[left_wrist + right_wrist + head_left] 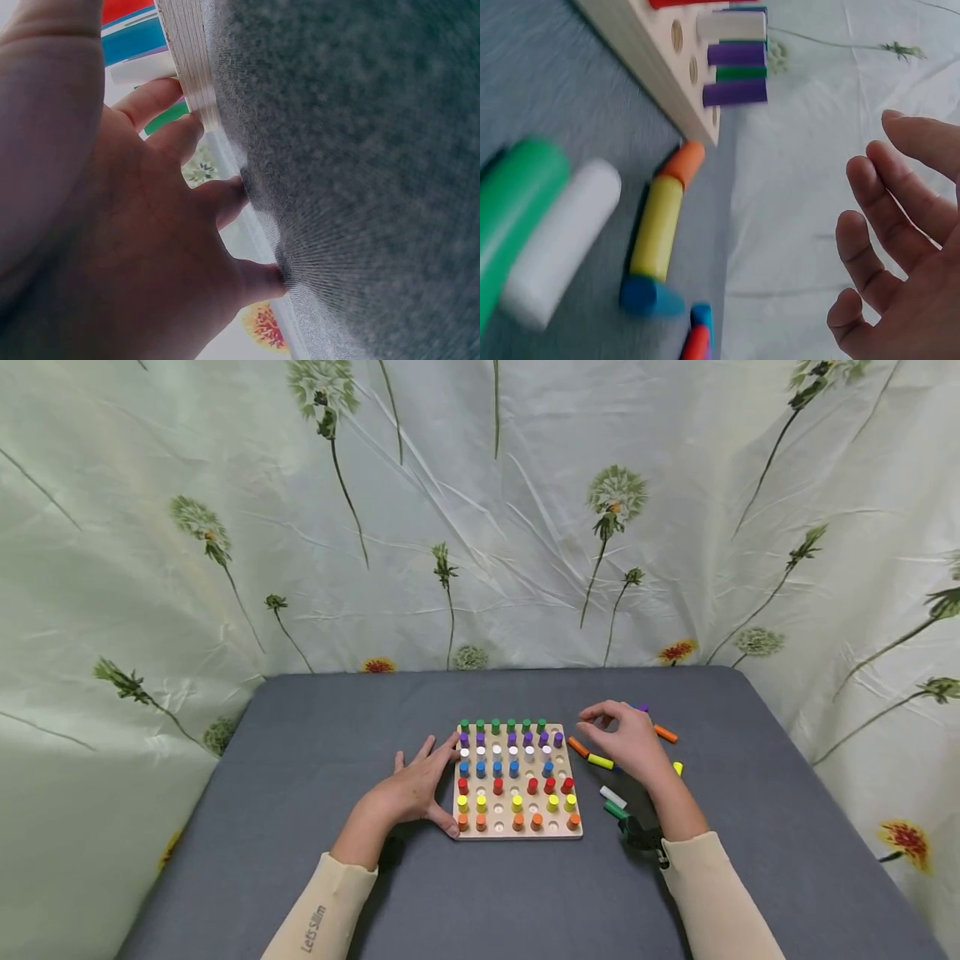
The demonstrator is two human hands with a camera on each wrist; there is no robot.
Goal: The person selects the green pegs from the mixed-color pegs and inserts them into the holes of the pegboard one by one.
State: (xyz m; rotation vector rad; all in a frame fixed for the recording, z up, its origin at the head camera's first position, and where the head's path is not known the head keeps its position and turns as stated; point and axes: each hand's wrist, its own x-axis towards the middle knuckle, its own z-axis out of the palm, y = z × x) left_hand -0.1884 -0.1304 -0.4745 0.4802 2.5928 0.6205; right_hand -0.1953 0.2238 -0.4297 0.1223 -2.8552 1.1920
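Note:
A wooden pegboard (517, 837) holds rows of green, purple, white, blue, red, yellow and orange pegs, with some holes bare. My left hand (412, 789) lies spread at its left side, thumb by the near corner. In the left wrist view, fingertips (169, 94) touch the board's edge (187, 56) while the other fingers rest on the cloth. Right of the board, my right hand (626, 743) hovers over loose pegs with its fingers loosely bent. The right wrist view shows that hand (907, 247) holding nothing, apart from the orange peg (684, 163) and yellow peg (657, 225).
White (613, 797) and green (616, 810) pegs lie near the right wrist. Beyond the hand are another orange peg (665, 733) and a purple one (640, 707). Grey cloth (315, 735) covers the table; a flower-printed curtain (525, 527) hangs behind.

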